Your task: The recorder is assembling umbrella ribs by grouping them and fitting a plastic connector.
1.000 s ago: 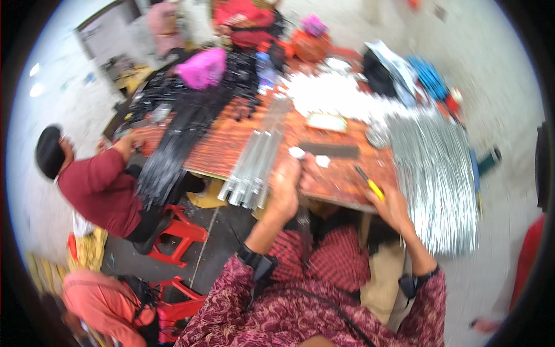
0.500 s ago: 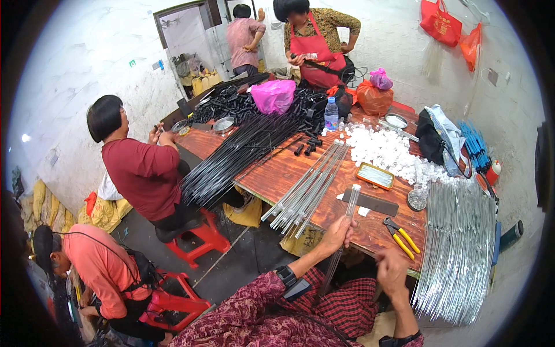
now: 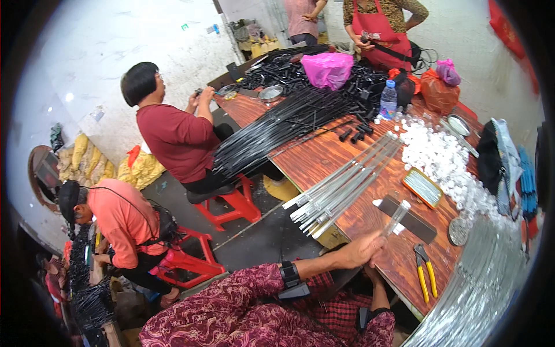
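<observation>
At the near table edge, my left hand (image 3: 364, 248) is closed around a slim bundle of clear rods (image 3: 400, 213), whose pale capped end points up over the table. Just below it, my right hand (image 3: 377, 279) is close to the left hand's underside; its fingers are mostly hidden. Beyond the rods' tip lies a flat dark bar (image 3: 411, 220). Yellow-handled pliers (image 3: 425, 272) rest to the right. A sheaf of silvery rods (image 3: 350, 188) lies to the left, its ends overhanging the edge.
White caps (image 3: 433, 147) are heaped beyond a shallow tray (image 3: 422, 187). A large pile of clear rods (image 3: 480, 289) covers the near right. Black rods (image 3: 277, 130) and a water bottle (image 3: 388, 99) occupy the far side. One co-worker (image 3: 173, 127) sits left on a red stool (image 3: 225, 205).
The view has swung, moving the table rightward in it. My right hand has dropped from its raised place on the right to beneath my left hand. The left hand keeps its hold.
</observation>
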Available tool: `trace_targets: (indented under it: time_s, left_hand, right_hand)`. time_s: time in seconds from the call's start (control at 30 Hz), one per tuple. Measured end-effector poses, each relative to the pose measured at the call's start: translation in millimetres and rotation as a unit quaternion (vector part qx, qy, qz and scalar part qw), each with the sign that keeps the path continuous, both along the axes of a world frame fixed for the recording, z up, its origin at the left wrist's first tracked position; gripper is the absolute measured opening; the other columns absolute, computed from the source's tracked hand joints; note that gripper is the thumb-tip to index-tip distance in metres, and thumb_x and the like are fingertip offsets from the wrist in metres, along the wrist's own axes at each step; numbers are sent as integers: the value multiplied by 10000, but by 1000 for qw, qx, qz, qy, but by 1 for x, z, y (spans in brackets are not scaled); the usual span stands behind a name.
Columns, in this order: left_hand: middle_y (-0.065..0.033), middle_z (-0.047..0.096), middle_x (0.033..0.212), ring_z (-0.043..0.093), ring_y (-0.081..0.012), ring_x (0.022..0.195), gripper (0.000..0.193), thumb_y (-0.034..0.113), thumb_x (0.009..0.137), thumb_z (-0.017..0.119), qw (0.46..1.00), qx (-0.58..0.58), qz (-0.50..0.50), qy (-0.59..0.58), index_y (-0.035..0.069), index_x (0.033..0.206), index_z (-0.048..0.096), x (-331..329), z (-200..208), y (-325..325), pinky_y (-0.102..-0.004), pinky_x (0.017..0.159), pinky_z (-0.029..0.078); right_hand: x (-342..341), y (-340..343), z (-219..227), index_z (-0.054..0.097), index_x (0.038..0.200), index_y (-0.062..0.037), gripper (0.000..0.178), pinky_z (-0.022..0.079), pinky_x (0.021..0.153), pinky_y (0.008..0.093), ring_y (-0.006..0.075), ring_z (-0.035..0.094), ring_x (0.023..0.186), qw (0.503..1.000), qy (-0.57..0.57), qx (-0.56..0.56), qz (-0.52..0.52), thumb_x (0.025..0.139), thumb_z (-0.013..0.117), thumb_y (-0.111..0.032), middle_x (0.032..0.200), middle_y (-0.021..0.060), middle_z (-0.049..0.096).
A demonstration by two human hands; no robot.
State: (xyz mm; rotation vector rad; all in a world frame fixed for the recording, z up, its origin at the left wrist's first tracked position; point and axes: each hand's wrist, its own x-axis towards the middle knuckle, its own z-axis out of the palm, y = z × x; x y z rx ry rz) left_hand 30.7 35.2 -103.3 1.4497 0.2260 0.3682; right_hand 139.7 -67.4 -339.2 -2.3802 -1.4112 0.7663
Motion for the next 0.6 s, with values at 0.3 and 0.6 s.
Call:
trace_targets:
  time_s: [0.3, 0.6]
  left_hand:
    - [-26, 421, 674, 439, -119, 517, 317, 325, 1028, 304, 1000, 0, -27, -1, 34, 971, 414, 5, 9, -7, -266, 517, 401]
    - [-20, 429, 660, 441, -111, 553, 328, 323, 1024, 312, 997, -54, -40, 43, 21, 940, 408, 5, 15, 5, -252, 537, 392]
  right_hand:
    - [-45, 54, -72, 605, 1165, -56, 406, 421, 972, 438, 355, 547, 1136, 992, 99, 1, 74, 778, 548, -162, 1199, 239, 575]
    - [-120, 59, -134, 600, 1172, -58, 407, 416, 976, 435, 352, 544, 1140, 972, 206, -25, 106, 784, 546, -170, 1205, 235, 573]
